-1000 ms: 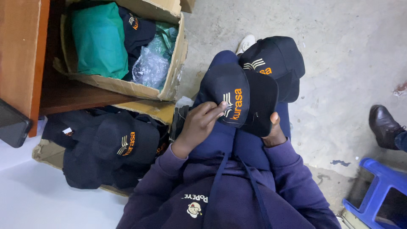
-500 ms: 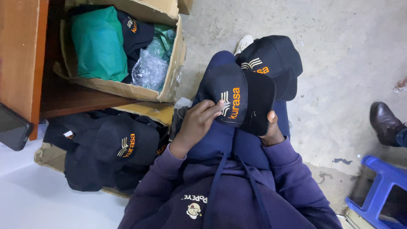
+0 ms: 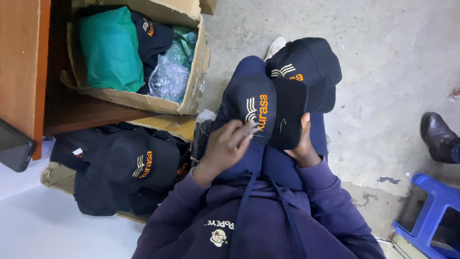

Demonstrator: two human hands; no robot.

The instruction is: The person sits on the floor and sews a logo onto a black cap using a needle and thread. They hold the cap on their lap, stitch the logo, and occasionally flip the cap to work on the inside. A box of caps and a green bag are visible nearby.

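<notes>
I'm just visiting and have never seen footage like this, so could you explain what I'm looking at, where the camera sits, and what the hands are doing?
There is no machine here: a seated person works with two bare hands, and the camera is worn on the head, looking down over the purple sweatshirt onto the lap.

The left hand pinches at the front of a dark cap with orange and pale stitching, where a thin thread shows. The right hand steadies the cap's brim from below. A second cap rests further out on the person's leg.

On the left of the picture, a pile of caps lies on the floor, and an open cardboard box holds green cloth, another cap and clear plastic bags. On the right are a blue plastic stool and another person's dark shoe on the concrete floor.
</notes>
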